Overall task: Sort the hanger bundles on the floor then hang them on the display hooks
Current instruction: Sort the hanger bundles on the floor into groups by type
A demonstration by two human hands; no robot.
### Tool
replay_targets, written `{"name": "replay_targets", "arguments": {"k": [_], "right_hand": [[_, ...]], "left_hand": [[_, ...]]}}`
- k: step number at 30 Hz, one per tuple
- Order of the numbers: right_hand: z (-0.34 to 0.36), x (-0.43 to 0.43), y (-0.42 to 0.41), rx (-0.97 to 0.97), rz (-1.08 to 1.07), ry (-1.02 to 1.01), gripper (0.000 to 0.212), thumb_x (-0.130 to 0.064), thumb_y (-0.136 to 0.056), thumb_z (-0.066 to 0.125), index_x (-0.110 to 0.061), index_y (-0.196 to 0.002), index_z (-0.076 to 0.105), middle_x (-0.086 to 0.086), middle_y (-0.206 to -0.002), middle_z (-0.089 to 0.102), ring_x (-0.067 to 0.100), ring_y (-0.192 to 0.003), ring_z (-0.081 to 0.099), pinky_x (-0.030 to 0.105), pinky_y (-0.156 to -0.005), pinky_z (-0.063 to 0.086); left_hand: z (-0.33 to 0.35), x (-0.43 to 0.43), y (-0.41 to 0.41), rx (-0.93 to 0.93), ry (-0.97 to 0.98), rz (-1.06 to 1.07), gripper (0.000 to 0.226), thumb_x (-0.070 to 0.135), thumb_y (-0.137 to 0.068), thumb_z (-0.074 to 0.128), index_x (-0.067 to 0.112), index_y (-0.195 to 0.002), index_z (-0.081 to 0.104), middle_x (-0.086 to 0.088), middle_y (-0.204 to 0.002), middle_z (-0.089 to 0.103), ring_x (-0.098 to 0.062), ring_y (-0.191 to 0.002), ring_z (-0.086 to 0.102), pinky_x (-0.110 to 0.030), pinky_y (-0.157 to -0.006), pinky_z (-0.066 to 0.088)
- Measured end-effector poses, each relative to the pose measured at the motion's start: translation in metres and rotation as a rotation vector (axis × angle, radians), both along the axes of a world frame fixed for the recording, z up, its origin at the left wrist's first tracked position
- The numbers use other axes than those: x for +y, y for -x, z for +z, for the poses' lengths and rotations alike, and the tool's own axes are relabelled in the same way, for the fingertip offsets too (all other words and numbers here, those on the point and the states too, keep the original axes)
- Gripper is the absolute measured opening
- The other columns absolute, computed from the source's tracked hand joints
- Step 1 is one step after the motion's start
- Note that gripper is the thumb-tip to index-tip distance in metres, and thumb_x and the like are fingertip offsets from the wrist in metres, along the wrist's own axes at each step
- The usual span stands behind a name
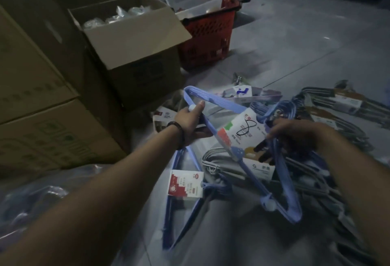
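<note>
A light blue hanger bundle point(228, 107) with a white paper label is lifted over the floor. My left hand point(191, 121) grips its upper left corner, thumb along the bar. My right hand point(295, 133) grips the bundle's hook side at the right, fingers curled among dark hooks. Beneath lie a darker blue bundle point(179, 213) with a red and white label, a grey metal bundle point(217, 160), and further bundles point(337, 105) at the right. No display hooks are in view.
Stacked cardboard boxes point(31, 96) fill the left side. An open box point(130, 39) of wrapped goods stands behind the hangers, a red shopping basket point(209, 33) beside it. Grey floor tiles point(295, 39) stretch to the right, toward shelving at the far top right.
</note>
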State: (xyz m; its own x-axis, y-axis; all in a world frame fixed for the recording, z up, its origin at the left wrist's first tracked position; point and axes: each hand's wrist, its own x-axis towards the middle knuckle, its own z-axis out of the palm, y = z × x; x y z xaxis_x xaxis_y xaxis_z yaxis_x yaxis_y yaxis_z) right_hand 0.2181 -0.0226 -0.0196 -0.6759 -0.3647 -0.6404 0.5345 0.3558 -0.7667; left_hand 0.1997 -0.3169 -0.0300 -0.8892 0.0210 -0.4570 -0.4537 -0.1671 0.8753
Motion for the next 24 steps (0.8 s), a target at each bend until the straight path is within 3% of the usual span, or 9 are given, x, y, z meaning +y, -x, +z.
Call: {"name": "replay_targets", "arguments": {"k": [2, 5, 8, 10, 13, 16, 19, 21, 24], "right_hand": [[-0.010, -0.008, 0.003, -0.104, 0.010, 0.074, 0.051, -0.034, -0.095, 0.066, -0.003, -0.135, 0.056, 0.035, -0.129, 0.064, 0.059, -0.113, 0.064, 0.051, -0.074, 0.061], [-0.041, -0.045, -0.004, -0.090, -0.077, -0.021, 0.067, -0.066, -0.083, 0.075, -0.012, -0.123, 0.071, 0.027, -0.124, 0.070, 0.052, -0.110, 0.068, 0.072, -0.095, 0.052], [-0.080, -0.093, -0.024, -0.034, -0.239, 0.013, 0.073, -0.068, -0.078, 0.078, -0.011, -0.123, 0.071, 0.020, -0.116, 0.076, 0.045, -0.108, 0.070, 0.067, -0.096, 0.053], [-0.099, -0.126, -0.043, -0.090, -0.397, 0.085, 0.063, -0.058, -0.086, 0.075, -0.006, -0.122, 0.069, 0.020, -0.110, 0.077, 0.042, -0.101, 0.074, 0.059, -0.085, 0.060], [-0.120, -0.179, -0.069, -0.283, -0.572, 0.180, 0.055, -0.055, -0.093, 0.068, -0.004, -0.112, 0.068, 0.024, -0.098, 0.077, 0.040, -0.078, 0.075, 0.059, -0.066, 0.062], [-0.139, -0.219, -0.085, -0.385, -0.726, 0.236, 0.052, -0.058, -0.095, 0.065, -0.009, -0.111, 0.070, 0.019, -0.094, 0.079, 0.036, -0.078, 0.076, 0.059, -0.068, 0.063], [-0.152, -0.233, -0.096, -0.375, -0.803, 0.199, 0.054, -0.059, -0.093, 0.066, -0.007, -0.107, 0.071, 0.020, -0.095, 0.079, 0.040, -0.085, 0.078, 0.067, -0.075, 0.060], [-0.169, -0.233, -0.097, -0.304, -0.799, 0.151, 0.065, -0.066, -0.084, 0.073, -0.004, -0.106, 0.071, 0.019, -0.094, 0.079, 0.042, -0.083, 0.077, 0.067, -0.073, 0.061], [-0.203, -0.230, -0.090, -0.246, -0.693, 0.040, 0.103, -0.088, -0.052, 0.078, -0.007, -0.116, 0.066, 0.012, -0.097, 0.080, 0.040, -0.079, 0.078, 0.064, -0.070, 0.062]], "left_hand": [[-0.007, -0.009, 0.001, -0.005, 0.002, -0.005, 0.034, 0.043, -0.101, 0.063, 0.011, -0.113, 0.059, -0.018, -0.103, 0.071, -0.032, -0.068, 0.076, -0.050, -0.062, 0.064], [-0.017, -0.028, 0.001, -0.012, 0.021, -0.013, 0.051, 0.048, -0.095, 0.070, 0.008, -0.123, 0.057, -0.020, -0.108, 0.070, -0.036, -0.073, 0.077, -0.050, -0.063, 0.063], [-0.034, -0.048, -0.009, 0.008, 0.059, 0.048, 0.057, 0.047, -0.092, 0.073, 0.007, -0.130, 0.056, -0.020, -0.114, 0.071, -0.031, -0.079, 0.078, -0.041, -0.064, 0.063], [-0.060, -0.063, -0.027, -0.039, 0.076, 0.050, 0.052, 0.042, -0.095, 0.071, 0.005, -0.129, 0.060, -0.017, -0.111, 0.072, -0.028, -0.083, 0.074, -0.037, -0.073, 0.061], [-0.103, -0.085, -0.056, -0.259, 0.289, -0.055, 0.053, 0.062, -0.089, 0.067, 0.016, -0.115, 0.072, -0.013, -0.114, 0.075, -0.034, -0.104, 0.070, -0.046, -0.092, 0.058], [-0.129, -0.106, -0.066, -0.358, 0.495, -0.077, 0.037, 0.049, -0.101, 0.049, 0.019, -0.111, 0.066, -0.013, -0.123, 0.067, -0.031, -0.106, 0.064, -0.044, -0.088, 0.056], [-0.139, -0.120, -0.079, -0.421, 0.722, -0.290, 0.037, 0.034, -0.107, 0.037, 0.014, -0.129, 0.059, -0.017, -0.131, 0.062, -0.032, -0.096, 0.061, -0.042, -0.080, 0.053], [-0.137, -0.121, -0.086, -0.510, 0.744, -0.423, 0.034, 0.033, -0.106, 0.041, 0.015, -0.129, 0.058, -0.016, -0.130, 0.064, -0.032, -0.087, 0.068, -0.041, -0.081, 0.054], [-0.137, -0.117, -0.089, -0.516, 0.797, -0.508, 0.034, 0.024, -0.103, 0.047, 0.014, -0.134, 0.057, -0.016, -0.130, 0.064, -0.032, -0.089, 0.076, -0.048, -0.084, 0.062]]}}
